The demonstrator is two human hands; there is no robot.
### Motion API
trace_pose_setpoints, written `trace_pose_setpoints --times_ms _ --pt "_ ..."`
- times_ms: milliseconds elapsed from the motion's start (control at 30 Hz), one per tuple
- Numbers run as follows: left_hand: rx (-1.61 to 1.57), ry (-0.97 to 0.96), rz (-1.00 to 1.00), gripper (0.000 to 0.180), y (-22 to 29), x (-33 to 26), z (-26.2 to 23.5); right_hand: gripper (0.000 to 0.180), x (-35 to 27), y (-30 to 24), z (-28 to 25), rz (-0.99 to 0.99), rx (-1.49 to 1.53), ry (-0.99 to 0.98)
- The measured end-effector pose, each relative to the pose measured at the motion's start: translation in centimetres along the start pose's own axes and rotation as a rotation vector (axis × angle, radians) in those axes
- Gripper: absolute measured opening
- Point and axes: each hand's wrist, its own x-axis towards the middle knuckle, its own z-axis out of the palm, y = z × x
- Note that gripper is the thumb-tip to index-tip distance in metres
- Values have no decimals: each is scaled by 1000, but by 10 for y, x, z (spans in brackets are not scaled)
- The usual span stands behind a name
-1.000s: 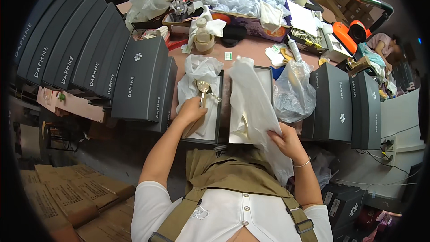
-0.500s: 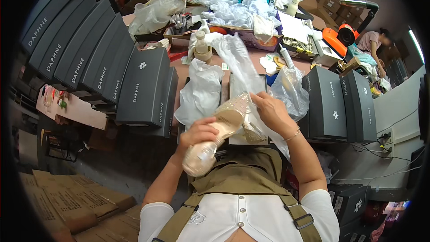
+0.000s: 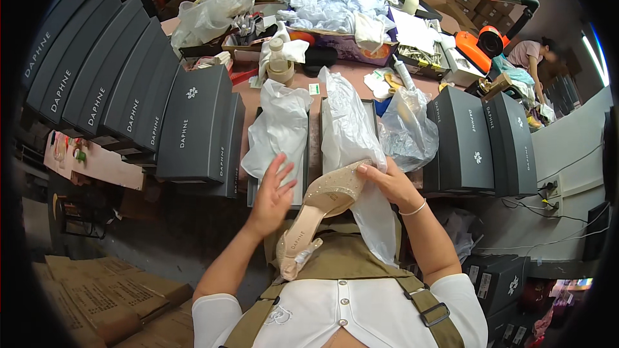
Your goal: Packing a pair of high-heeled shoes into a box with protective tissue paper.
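Observation:
A beige shoe, its front part dotted with sparkling studs, hangs in front of my apron with its heel end pointing down toward me. My right hand grips it by the toe end, thumb on top, together with a long translucent wrapping sheet that trails below the hand. My left hand is off the shoe, fingers spread and holding nothing, in front of white tissue paper lying over a dark open box. Beyond my right hand, more pale wrapping covers a second open box.
Dark shoe boxes stand stacked at the left and right. A crumpled plastic bag lies beside the right stack. Farther back are a bottle, a carton of crumpled white paper and an orange device. Another person works at far right.
My left hand has let go of the shoe and opened. The shoe has swung lower and closer to me, held by my right hand. The wrapping now spreads over the middle box.

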Motion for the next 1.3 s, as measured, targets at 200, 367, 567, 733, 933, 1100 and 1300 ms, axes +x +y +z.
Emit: trace_pose_setpoints --times_ms 200,367,567,733,933,1100,1300 --pt "-271 -593 -660 64 -17 12 -18 35 -7 2 32 -88 -308 -117" --pt "-612 -518 -995 84 5 -27 9 31 -32 9 -4 -109 -157 -278" --pt "-400 -412 -827 94 -22 -39 65 14 -31 15 -21 -260 -1239 -328" --pt "-735 -187 -831 102 -40 -39 59 30 -38 15 1 -369 -829 -624" --pt "-696 190 -550 53 -45 -38 54 37 -39 8 -5 -178 -683 -607" --pt "-791 351 -391 51 -31 -32 47 34 -41 1 -7 31 -637 -344" --pt "-681 179 -477 67 -36 -32 47 27 -29 4 -4 -107 -786 -354"
